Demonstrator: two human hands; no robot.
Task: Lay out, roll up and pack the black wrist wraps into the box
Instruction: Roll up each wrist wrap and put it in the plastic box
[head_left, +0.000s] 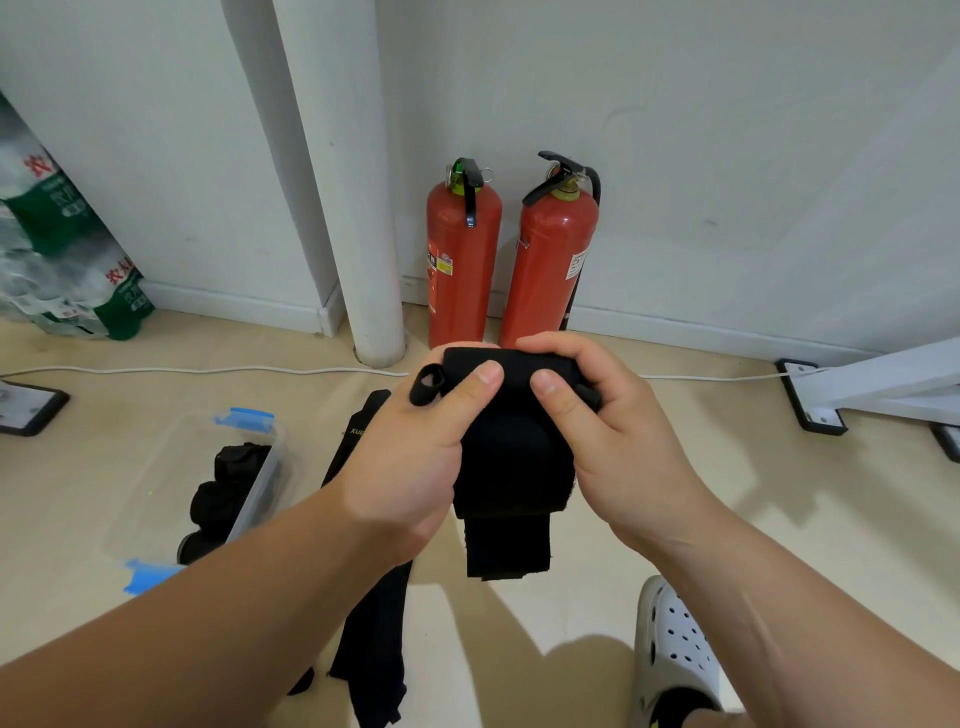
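Black fabric, partly rolled, forms the wrist wrap (511, 452) held above the floor (727, 467) between both hands, its loose tail hanging below the grip and its thumb loop (427, 383) protruding at the upper left beside the left thumb (467, 389). The left hand (400, 462) and the right hand (618, 436) each curl round one side of the roll, thumbs pressed on its near face, fingers over the top. The clear box (156, 483) with blue latches sits on the floor at lower left, well apart from the grip, containing rolled wraps (228, 488); an unrolled wrap (374, 634) lies flat beneath the left forearm (208, 597)
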